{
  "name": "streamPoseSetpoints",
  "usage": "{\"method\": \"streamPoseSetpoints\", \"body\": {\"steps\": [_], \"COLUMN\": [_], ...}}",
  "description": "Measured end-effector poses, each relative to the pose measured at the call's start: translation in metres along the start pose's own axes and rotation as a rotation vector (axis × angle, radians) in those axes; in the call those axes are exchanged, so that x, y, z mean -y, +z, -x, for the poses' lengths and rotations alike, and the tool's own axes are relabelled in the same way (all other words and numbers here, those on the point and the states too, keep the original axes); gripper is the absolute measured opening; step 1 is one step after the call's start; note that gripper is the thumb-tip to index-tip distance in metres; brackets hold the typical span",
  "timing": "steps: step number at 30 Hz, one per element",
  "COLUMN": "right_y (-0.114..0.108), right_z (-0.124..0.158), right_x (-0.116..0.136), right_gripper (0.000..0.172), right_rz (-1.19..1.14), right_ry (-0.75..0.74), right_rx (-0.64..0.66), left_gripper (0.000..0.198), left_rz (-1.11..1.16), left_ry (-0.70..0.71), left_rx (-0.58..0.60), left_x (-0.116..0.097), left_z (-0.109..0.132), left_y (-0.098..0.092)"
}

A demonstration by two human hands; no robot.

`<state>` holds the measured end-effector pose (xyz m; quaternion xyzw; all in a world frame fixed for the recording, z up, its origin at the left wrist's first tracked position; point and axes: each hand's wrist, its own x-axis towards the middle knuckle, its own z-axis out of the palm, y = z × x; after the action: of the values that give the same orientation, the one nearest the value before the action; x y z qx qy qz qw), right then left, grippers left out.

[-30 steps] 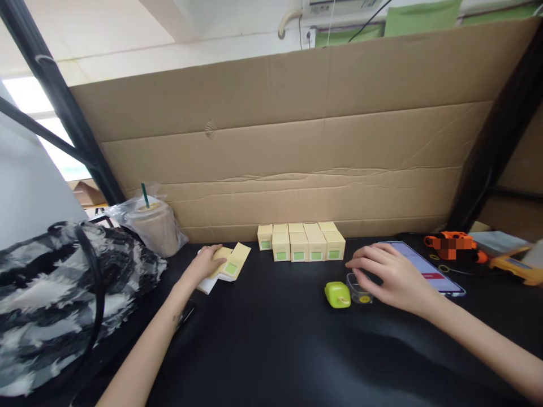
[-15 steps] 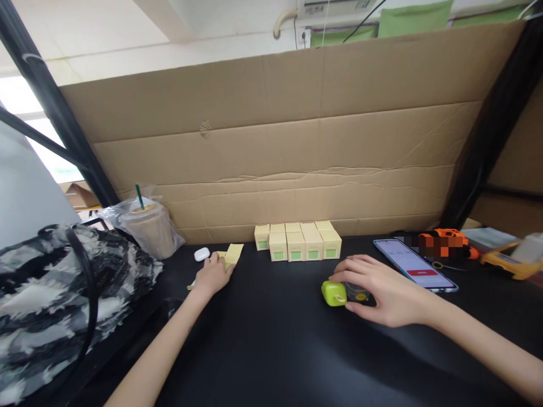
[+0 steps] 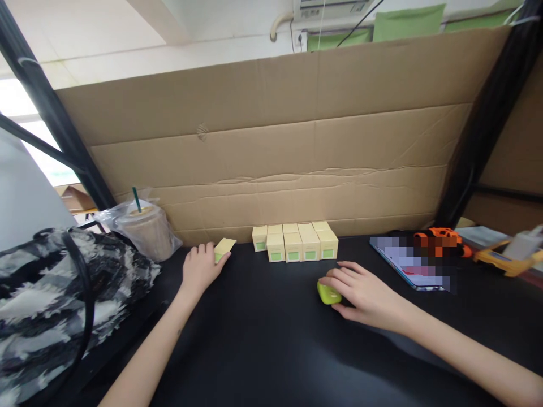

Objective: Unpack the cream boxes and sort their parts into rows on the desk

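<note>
My left hand (image 3: 200, 267) is closed on a flat pale yellow piece of card (image 3: 224, 247), with its thumb along the near edge; the palm hides the rest of the card. On the right, my right hand (image 3: 360, 294) curls over a small rounded lime-green case (image 3: 328, 293), fingertips and thumb on its right side. Whatever lies under that palm is hidden. Between the hands and farther back, several small pale yellow boxes (image 3: 292, 247) with green labels stand side by side.
A phone (image 3: 403, 263) lies to the right, before an orange tool (image 3: 439, 240) and a yellow holder (image 3: 498, 257). At left are a bagged drink cup (image 3: 150, 232) and a black-and-white patterned bag (image 3: 85, 299). A cardboard panel (image 3: 263, 147) closes off the back.
My left hand has shifted left, and the card shows less. A white object beside it is now hidden. My right hand has closed further round the green case, covering a dark item behind it.
</note>
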<state>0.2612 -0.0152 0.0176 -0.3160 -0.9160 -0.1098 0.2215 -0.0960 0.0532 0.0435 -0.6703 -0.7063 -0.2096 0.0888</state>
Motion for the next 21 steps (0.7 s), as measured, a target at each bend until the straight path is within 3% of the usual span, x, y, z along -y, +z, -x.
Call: {"method": "streamPoseSetpoints", "body": {"steps": [4,7,10,11,12,14,15,17,19,21], "right_y": [-0.003,-0.005,0.000,0.002,0.004,0.004,0.001,-0.008,-0.019,-0.027], "right_z": [-0.002,-0.001,0.000,0.001,0.001,0.001,0.001,0.002,0.006,0.012], "right_x": [0.007,0.019,0.033,0.038,0.041,0.041,0.038,0.024,0.002,-0.023], "right_gripper": [0.033,0.039,0.045,0.046,0.047,0.050,0.053,0.064,0.066,0.066], "right_rz": [-0.103,-0.220,-0.315,-0.348,-0.385,-0.458,-0.481,-0.460,-0.374,-0.334], "right_ry": [0.055,0.112,0.103,0.086,0.072,0.046,0.039,0.053,0.174,0.300], "right_rx": [-0.115,-0.211,-0.269,-0.277,-0.276,-0.214,-0.156,0.000,0.102,0.153], "left_gripper": [0.049,0.048,0.071,0.077,0.080,0.078,0.071,0.047,0.028,0.025], "left_rz": [0.278,0.548,0.766,0.886,1.101,1.419,1.545,1.697,1.792,1.842], "left_ry": [0.057,0.130,0.183,0.197,0.179,0.088,0.025,-0.076,-0.128,-0.119], "left_rx": [0.055,0.294,0.649,0.830,1.096,1.407,1.462,1.381,1.283,1.260], "left_x": [-0.028,-0.067,-0.102,-0.110,-0.116,-0.121,-0.121,-0.118,-0.114,-0.110], "left_z": [0.007,0.032,0.068,0.080,0.091,0.105,0.109,0.110,0.106,0.101], "left_y": [-0.009,-0.003,0.006,0.008,0.010,0.012,0.013,0.016,0.019,0.020]}}
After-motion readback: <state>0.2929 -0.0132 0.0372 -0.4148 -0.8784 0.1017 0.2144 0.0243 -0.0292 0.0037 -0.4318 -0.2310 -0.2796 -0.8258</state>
